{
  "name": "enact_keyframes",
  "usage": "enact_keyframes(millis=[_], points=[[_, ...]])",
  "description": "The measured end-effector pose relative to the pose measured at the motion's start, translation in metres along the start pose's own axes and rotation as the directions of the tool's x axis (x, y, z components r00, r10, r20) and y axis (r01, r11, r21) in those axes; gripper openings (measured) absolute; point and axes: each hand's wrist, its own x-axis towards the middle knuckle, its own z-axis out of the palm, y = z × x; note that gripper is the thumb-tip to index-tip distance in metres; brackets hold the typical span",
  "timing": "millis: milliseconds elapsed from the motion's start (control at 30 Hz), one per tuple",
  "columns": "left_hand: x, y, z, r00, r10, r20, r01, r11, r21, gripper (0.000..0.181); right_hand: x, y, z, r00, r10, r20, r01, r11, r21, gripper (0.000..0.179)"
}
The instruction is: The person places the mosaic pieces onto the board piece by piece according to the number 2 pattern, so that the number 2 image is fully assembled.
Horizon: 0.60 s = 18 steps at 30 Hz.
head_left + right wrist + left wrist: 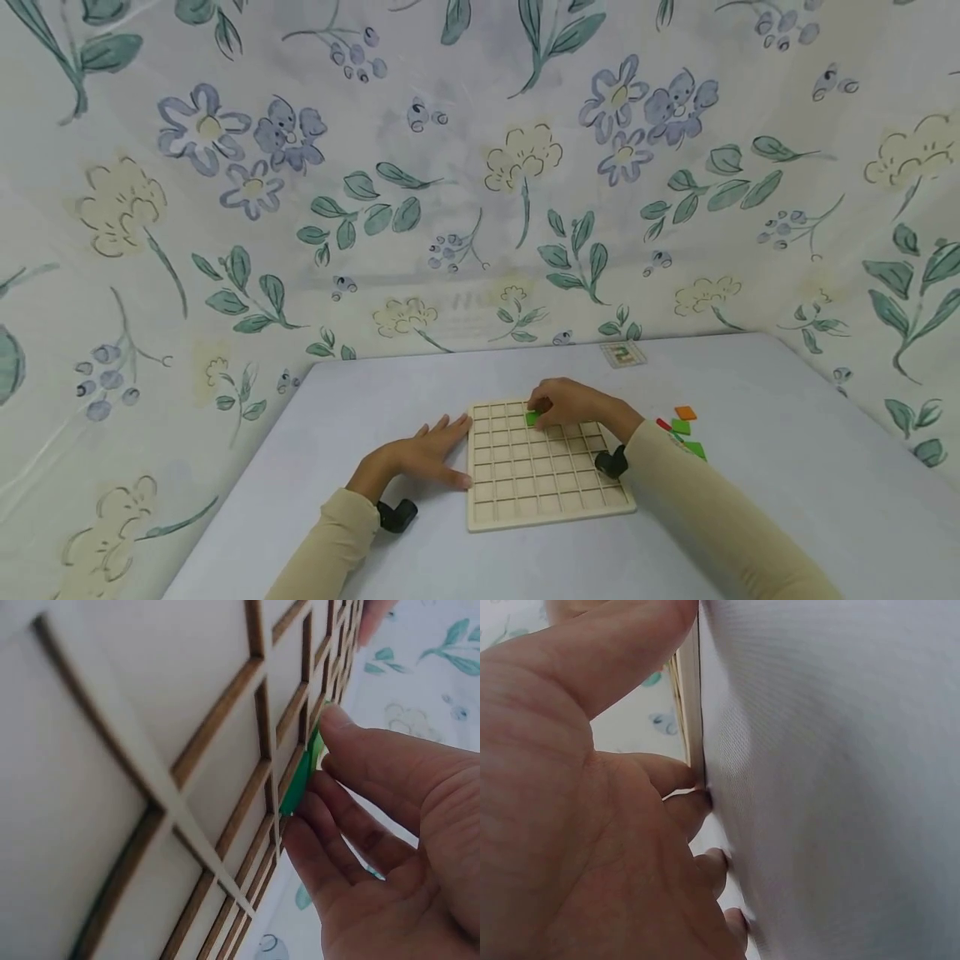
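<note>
A pale wooden board (517, 510) with a grid of square cells lies on the white table. My left hand (426, 457) rests flat beside it, fingers spread, with the thumb and fingertips against the board's left edge. Near the far edge of the board my right hand (566, 402) pinches a small green tile (532, 418) between thumb and fingers. In the right wrist view, the green tile (298, 784) stands right at the cells, partly behind the fingertips.
Several loose pieces lie right of the board by the right forearm: an orange tile (686, 413), a green tile (681, 427), a larger green piece (696, 451) and a red stick (663, 424). A small patterned square (623, 354) lies at the table's far edge, before a floral backdrop (480, 275).
</note>
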Motion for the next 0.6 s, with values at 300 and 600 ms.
enact_keyframes(millis=[300, 600], points=[[0.007, -0.001, -0.001, 1.0, 0.001, -0.007, 0.0, 1.0, 0.025, 0.11, -0.014, 0.008, -0.015, 0.996, -0.043, -0.074, 0.045, 0.999, 0.018, 0.025], [0.009, -0.002, 0.0, 1.0, 0.014, -0.002, -0.014, 1.0, 0.013, 0.111, -0.039, 0.021, -0.029, 0.994, -0.034, -0.103, 0.039, 0.998, 0.044, 0.024]])
